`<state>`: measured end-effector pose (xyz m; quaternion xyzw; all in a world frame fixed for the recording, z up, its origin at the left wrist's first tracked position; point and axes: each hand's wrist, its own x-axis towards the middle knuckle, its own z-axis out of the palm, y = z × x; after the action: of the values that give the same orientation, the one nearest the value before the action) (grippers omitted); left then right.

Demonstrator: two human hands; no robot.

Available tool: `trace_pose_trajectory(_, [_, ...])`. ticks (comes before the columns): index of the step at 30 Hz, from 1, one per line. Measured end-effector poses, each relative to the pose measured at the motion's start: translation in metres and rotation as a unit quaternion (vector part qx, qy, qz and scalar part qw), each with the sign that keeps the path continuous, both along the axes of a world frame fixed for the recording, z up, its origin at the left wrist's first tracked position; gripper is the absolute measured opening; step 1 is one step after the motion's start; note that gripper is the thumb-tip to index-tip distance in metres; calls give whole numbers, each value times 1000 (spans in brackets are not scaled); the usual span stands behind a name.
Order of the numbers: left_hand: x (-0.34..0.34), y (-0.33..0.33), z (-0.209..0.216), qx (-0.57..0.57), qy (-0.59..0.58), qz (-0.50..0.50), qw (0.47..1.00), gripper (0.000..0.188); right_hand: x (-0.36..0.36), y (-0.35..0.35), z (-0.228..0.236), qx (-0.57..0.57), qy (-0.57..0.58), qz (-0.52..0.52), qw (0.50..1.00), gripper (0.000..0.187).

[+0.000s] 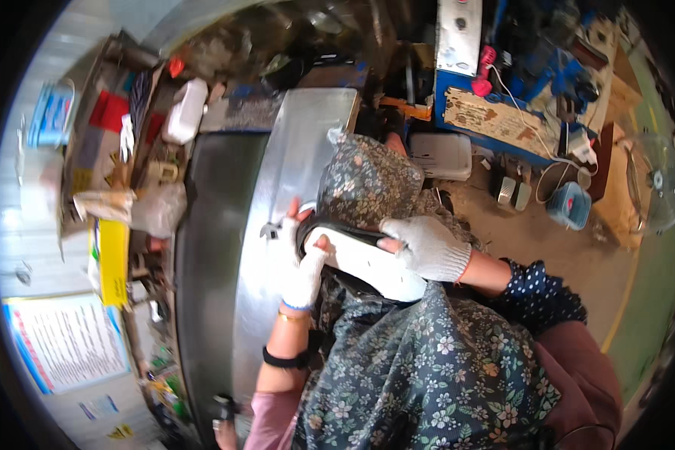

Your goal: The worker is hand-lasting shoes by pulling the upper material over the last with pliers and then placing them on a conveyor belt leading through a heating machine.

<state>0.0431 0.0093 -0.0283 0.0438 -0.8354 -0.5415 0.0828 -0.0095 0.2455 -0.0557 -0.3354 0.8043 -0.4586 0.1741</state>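
A black shoe with a long white underside (367, 262) is tilted across my lap, the white face turned up. My left hand (300, 266), in a white glove with bare fingertips, grips its left end; the thumb presses on the white face and other fingers go behind the dark rim. Over the upper right side of the shoe lies my right hand (431, 249), gloved the same way, with its thumb on the edge and its other fingers mostly hidden. A dark floral cloth (420, 360) covers my lap beneath the shoe.
A shiny metal bench edge (259, 300) and a dark belt (221, 300) run along my left. Beyond them, shelves hold a plastic bag (160, 208) and a yellow box (113, 262). A blue container (570, 204), white tub (440, 155) and clear-bladed fan (658, 180) stand at right.
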Motion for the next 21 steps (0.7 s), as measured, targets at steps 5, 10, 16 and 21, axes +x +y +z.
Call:
trace_pose_trajectory(5, [-11,4,3,196,-76,-23,977,47,-24,4,-41,-231,-351,-25,907,44])
trace_pose_trajectory(10, [-14,-4,-10,200,-102,-22,974,46,-15,-29,-38,39,-186,-18,982,61])
trace_pose_trajectory(16, [-13,-10,-12,219,-123,-56,966,46,-2,-39,20,185,53,4,981,46])
trace_pose_trajectory(21, [-18,-10,-22,267,-106,-10,958,41,-4,-55,12,210,239,-5,948,41])
